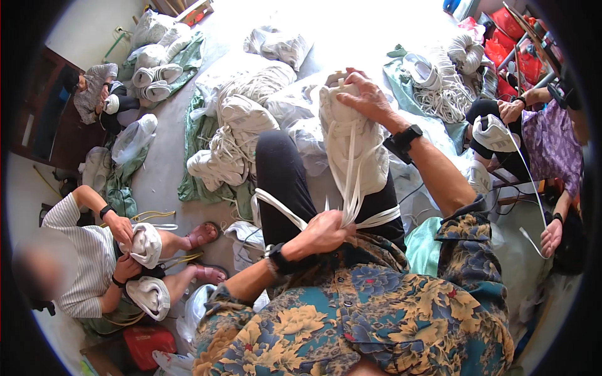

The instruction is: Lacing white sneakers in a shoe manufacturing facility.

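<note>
White stripes mark a co-worker's shirt at 8 o'clock, hands on a shoe. At 10 o'clock lies a heap of white shoes. Just below centre, between 5 and 6 o'clock, the left hand has its fingers closed round white laces. These lead to the off-white shoe at 2 o'clock; the right hand, toward 1 o'clock, grips its far end between thumb and fingers. Near 3 o'clock sits a purple-clad co-worker.

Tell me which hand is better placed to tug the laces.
Probably the left hand: it grips the laces, while the right hand holds the far end of the shoe.
</note>
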Available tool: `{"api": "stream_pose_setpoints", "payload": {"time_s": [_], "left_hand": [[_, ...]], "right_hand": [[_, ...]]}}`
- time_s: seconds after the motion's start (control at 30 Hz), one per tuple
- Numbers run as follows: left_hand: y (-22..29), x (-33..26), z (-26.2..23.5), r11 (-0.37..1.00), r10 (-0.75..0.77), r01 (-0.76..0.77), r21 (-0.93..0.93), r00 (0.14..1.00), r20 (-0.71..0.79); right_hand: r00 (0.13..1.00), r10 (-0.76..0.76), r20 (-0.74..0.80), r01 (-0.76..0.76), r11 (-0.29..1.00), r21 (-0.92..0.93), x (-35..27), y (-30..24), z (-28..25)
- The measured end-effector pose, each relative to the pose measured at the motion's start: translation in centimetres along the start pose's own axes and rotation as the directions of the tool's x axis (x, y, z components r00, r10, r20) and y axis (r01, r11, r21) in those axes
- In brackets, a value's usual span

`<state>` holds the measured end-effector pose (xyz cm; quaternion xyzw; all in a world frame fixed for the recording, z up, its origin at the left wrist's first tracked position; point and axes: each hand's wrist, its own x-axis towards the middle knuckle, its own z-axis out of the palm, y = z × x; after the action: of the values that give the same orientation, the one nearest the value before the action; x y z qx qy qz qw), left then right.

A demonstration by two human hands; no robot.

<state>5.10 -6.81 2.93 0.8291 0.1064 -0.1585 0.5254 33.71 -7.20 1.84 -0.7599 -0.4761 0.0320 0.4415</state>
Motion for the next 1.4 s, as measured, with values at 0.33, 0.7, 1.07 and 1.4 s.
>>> {"api": "stream_pose_setpoints", "payload": {"time_s": [0.33, 0.7, 1.07, 1.4], "left_hand": [[0.8, -6.3, -4.6, 0.975, 0.168, -0.156, 0.155, 0.984, -0.062], [-4.8, 3.9, -7.1, 0.991, -0.099, -0.008, -0.135, 0.637, -0.764], [-4.3, 4.9, -8.1, 0.996, -0.069, 0.083, -0.02, 0.659, -0.749], [-3.0, 3.7, -9.7, 0.436, -0.247, -0.315, -0.843, 0.859, -0.449]], "right_hand": [[0.984, -0.13, 0.125, 0.167, 0.916, -0.363, -0.6, -7.9, 4.8], [0.974, -0.175, 0.146, 0.179, 0.984, -0.017, 0.1, -6.3, 6.8], [0.998, -0.061, 0.016, 0.055, 0.963, 0.265, -7.1, -6.3, 3.3], [0.948, -0.316, 0.043, 0.316, 0.949, 0.011, -13.7, -7.5, 3.9]]}}
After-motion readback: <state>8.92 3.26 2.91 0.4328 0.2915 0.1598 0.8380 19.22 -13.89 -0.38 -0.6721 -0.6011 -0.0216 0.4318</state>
